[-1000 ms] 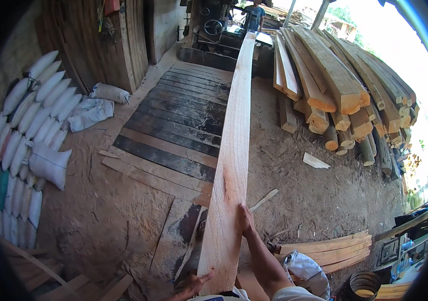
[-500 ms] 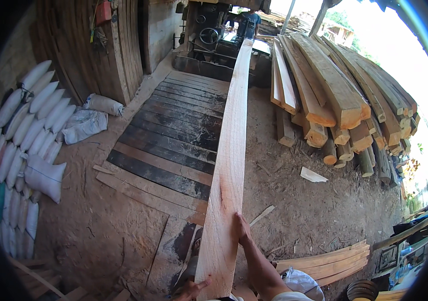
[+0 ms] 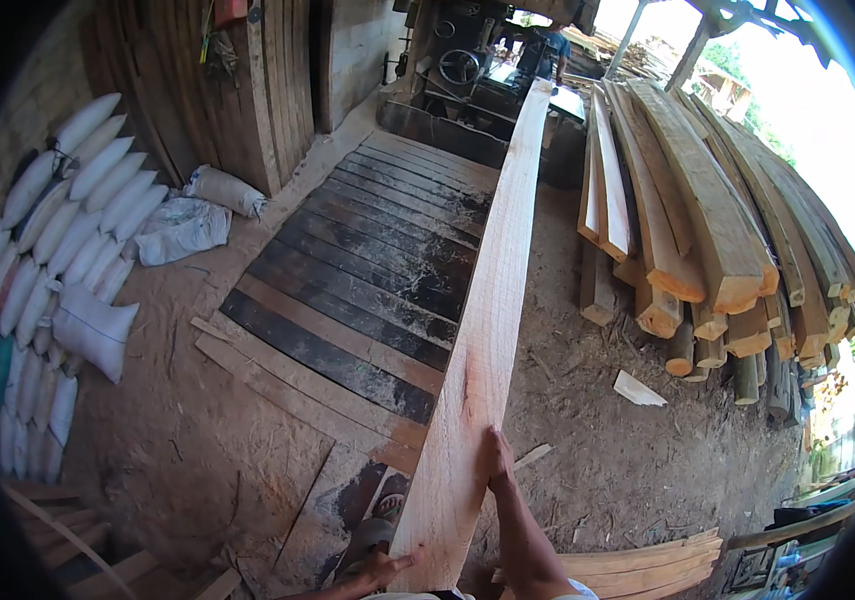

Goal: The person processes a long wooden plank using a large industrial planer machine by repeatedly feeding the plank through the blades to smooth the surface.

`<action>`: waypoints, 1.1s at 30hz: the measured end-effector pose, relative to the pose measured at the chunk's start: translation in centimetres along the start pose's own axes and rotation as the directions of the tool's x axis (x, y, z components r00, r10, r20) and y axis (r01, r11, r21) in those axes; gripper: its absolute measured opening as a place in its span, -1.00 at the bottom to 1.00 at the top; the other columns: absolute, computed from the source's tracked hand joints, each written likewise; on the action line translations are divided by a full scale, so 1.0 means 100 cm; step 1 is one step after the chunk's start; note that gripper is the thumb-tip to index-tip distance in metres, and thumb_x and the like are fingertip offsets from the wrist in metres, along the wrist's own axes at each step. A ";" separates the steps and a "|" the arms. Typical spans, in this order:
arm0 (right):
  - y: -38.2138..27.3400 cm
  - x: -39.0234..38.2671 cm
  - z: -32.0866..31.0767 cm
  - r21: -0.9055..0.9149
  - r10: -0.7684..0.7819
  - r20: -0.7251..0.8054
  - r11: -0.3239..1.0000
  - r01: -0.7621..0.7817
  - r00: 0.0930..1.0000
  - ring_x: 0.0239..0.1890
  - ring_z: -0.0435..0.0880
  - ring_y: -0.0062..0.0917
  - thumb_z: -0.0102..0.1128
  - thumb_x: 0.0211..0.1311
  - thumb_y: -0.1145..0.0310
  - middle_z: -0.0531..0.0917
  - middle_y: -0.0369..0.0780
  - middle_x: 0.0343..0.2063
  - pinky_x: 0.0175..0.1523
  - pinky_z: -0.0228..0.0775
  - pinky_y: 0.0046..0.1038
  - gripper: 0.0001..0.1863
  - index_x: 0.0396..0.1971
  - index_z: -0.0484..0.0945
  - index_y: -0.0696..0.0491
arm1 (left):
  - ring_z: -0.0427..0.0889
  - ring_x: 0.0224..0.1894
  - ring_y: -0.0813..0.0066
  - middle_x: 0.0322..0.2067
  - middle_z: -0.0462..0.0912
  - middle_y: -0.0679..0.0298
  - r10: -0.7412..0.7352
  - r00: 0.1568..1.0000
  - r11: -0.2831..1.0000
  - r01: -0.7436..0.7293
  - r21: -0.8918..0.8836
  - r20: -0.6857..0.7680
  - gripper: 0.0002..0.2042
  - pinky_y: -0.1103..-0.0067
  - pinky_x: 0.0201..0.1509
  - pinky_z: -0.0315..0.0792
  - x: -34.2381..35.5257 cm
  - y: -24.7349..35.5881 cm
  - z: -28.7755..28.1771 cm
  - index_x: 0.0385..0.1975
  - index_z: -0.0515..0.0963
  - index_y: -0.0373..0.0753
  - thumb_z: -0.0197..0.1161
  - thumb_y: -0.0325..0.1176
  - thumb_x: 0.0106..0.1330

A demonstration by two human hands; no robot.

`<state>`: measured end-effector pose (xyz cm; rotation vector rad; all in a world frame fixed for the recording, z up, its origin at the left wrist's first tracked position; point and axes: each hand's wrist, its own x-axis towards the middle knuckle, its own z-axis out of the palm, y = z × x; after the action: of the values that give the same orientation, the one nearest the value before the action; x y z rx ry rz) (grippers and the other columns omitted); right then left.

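Long board (image 3: 482,370) is up off the ground, running from the person's waist out over the edge of the slatted floor (image 3: 362,275) to the machine (image 3: 442,130) w/ the handwheel (image 3: 459,67). L hand (image 3: 385,570) has the near end by its left edge, thumb on top; R hand (image 3: 500,462) grips the right edge a bit farther up, thumb side showing. Both look closed on the wood, but fingers underneath are hidden, so can't tell exactly how they wrap. Progress, as far as it shows: lifting's done & board's lined up w/ the machine, far end at its bed, tho can't tell if it's touching or just above. Nearly all the visible length is on the near side, so prob. most of the work on this piece is left; can't see if any has gone past. Co-worker (image 3: 554,45) stands at the far side, partly hidden, hands unclear. Stack of beams (image 3: 692,190) sits to the right, more cut boards (image 3: 627,565) low right; can't tell which of these, if any, are finished.
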<state>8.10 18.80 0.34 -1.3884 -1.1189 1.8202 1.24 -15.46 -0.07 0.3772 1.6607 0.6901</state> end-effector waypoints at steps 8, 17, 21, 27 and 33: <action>-0.062 0.077 0.019 -0.042 0.073 -0.002 0.996 -0.073 0.997 0.16 0.40 -0.53 -0.05 0.38 0.06 0.44 -0.23 0.16 0.27 0.16 -0.51 -0.42 0.22 0.33 0.17 | 0.61 -0.15 0.33 -0.15 0.66 0.17 0.129 0.990 0.983 -0.121 -0.136 0.053 -0.35 0.44 -0.09 0.47 0.029 0.135 -0.033 0.04 0.55 -0.06 0.27 0.26 0.03; -0.125 0.193 0.039 0.010 0.064 0.061 0.998 -0.065 0.996 0.12 0.42 -0.44 -0.04 0.37 0.02 0.45 -0.17 0.13 0.21 0.22 -0.45 -0.38 0.22 0.30 0.19 | 0.61 -0.07 0.34 -0.14 0.67 0.16 0.120 0.992 0.971 -0.107 -0.214 0.046 -0.44 0.48 0.04 0.42 0.134 0.215 -0.046 -0.05 0.61 -0.15 0.33 0.14 0.05; -0.154 0.257 0.045 -0.023 0.021 0.045 1.000 -0.020 0.999 0.11 0.43 -0.43 -0.04 0.37 0.03 0.46 -0.16 0.11 0.20 0.24 -0.45 -0.39 0.22 0.30 0.19 | 0.61 -0.06 0.32 -0.15 0.67 0.14 0.170 0.984 0.963 -0.156 -0.218 0.045 -0.43 0.48 0.04 0.42 0.178 0.270 -0.056 -0.07 0.60 -0.21 0.33 0.11 0.05; -0.205 0.361 0.051 -0.016 0.064 0.029 0.998 -0.064 0.997 0.11 0.44 -0.43 -0.03 0.37 0.04 0.46 -0.15 0.10 0.20 0.25 -0.43 -0.40 0.21 0.32 0.20 | 0.59 -0.05 0.34 -0.13 0.65 0.14 0.161 0.987 0.933 -0.146 -0.330 0.019 -0.42 0.52 0.04 0.42 0.235 0.387 -0.077 -0.05 0.57 -0.27 0.38 0.06 0.05; -0.255 0.472 0.065 -0.053 0.019 0.051 0.998 -0.016 0.999 0.11 0.44 -0.41 -0.04 0.37 0.03 0.46 -0.13 0.11 0.20 0.25 -0.42 -0.38 0.22 0.30 0.21 | 0.58 -0.02 0.39 -0.10 0.64 0.18 0.200 0.979 0.918 -0.176 -0.356 0.034 -0.47 0.57 0.09 0.39 0.330 0.449 -0.089 -0.03 0.56 -0.27 0.35 -0.01 0.11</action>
<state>-12.60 68.66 1.42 -1.3923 -1.1919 1.8606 -20.07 36.67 3.29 0.3008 1.4097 1.0878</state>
